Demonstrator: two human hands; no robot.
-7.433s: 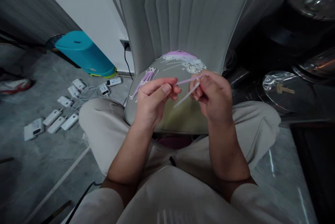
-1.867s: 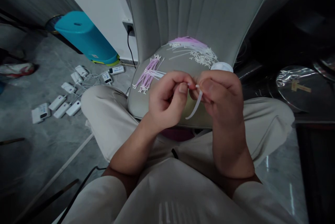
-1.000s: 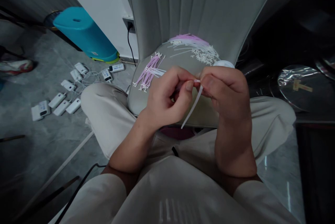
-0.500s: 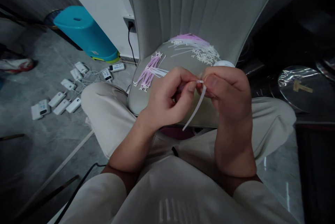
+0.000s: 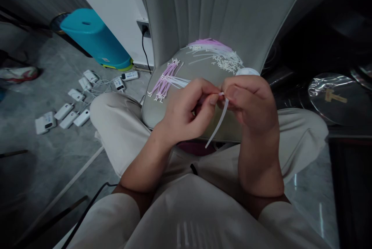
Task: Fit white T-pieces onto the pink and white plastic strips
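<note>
My left hand (image 5: 190, 111) and my right hand (image 5: 251, 103) meet above the front of a grey chair seat (image 5: 154, 111). Both are closed in a pinch on a small white connector piece (image 5: 221, 94) between the fingertips. A translucent white plastic strip (image 5: 217, 128) dangles from that spot, its lower end loose; how it joins the piece is hidden by my fingers. Left of my hands lies a bundle of purple strips (image 5: 165, 83) with white end pieces, beside some white strips (image 5: 180, 81). Farther back are loose purple strips (image 5: 209, 42) and a heap of small white connectors (image 5: 228, 64).
A white round object (image 5: 248, 71) shows partly behind my right hand. On the floor at left are several white power banks (image 5: 69, 118) with cables and a turquoise bin (image 5: 95, 37). A plastic-wrapped round item (image 5: 334, 94) stands at right.
My hands have drawn slightly closer together at the fingertips. The strip's hanging end has shifted a little down and to the right.
</note>
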